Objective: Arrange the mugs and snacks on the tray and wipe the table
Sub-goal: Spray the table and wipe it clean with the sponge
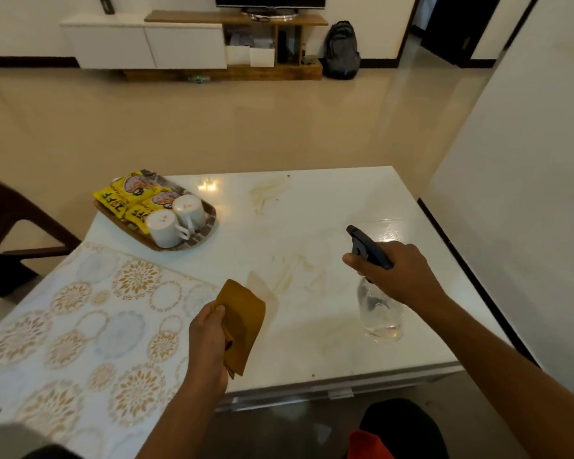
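- The arranging looks done: two white mugs (176, 220) stand upside down on the tray (209, 223), at about 10 o'clock from the middle of the bench (312, 213), with the yellow snack packets (126, 197) just behind them on the same tray. What is left, as I judge it, is the wiping.
- The right hand (395, 270) grips the neck of a clear spray bottle (381, 313), its fingers curled round the dark trigger head, which points toward 11 o'clock. The bottle is at about 4 o'clock on the bench; I cannot tell whether its base rests on the surface.
- The left hand (209, 336) pinches a folded mustard cloth (246, 313) at 6 o'clock, fingers closed on its near edge.
- Brownish smears (292, 276) lie on the glossy top between the two hands, and a second patch (265, 193) sits at 12 o'clock, to the right of the tray.
- To do this well, aim the nozzle low at the near smears and mist lightly, so no spray drifts onto the mugs or packets.
- Flatten the cloth under the palm before wiping; a pinched fold covers little surface.
- Wipe from the far patch toward the near edge, away from the tray.
- Keep moisture off the patterned mat (80, 319) at 8 o'clock, and set the bottle down well away from the bench edge.
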